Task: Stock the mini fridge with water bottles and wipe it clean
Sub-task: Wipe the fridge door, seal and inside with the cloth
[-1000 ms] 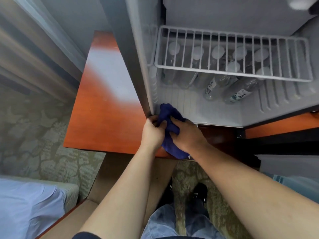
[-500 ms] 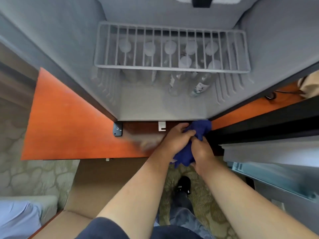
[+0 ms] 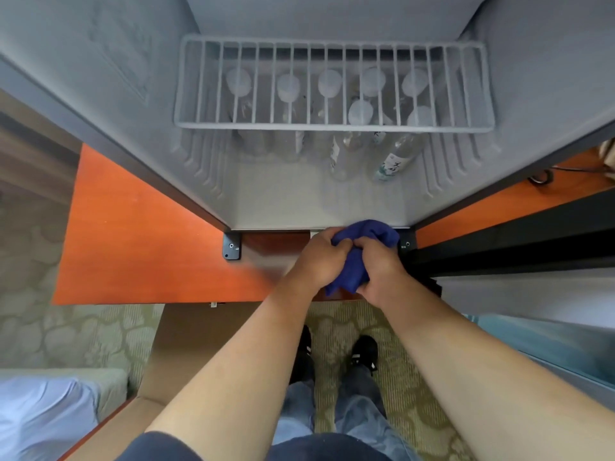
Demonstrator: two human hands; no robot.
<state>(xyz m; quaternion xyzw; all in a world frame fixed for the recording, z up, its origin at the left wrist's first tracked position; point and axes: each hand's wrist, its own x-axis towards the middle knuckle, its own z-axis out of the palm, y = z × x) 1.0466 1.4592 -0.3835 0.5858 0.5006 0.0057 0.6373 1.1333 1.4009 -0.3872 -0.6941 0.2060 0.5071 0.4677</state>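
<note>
Blue cloth (image 3: 362, 251) bunched at the front lip of the open mini fridge (image 3: 299, 207), near its right corner; gripped by left hand (image 3: 319, 261) and right hand (image 3: 382, 271), fingers of both curled round the fabric; water bottles (image 3: 359, 121) upright below wire shelf (image 3: 332, 128), so stocking apparently done; wiping step in hand; next, probably, refolding and passing along lip or floor.

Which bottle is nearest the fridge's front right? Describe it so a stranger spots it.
Look inside the open mini fridge, beneath the white wire shelf. Among the water bottles standing on its floor, take the front right bottle. Its green and white label with dark lettering shows most clearly.
</note>
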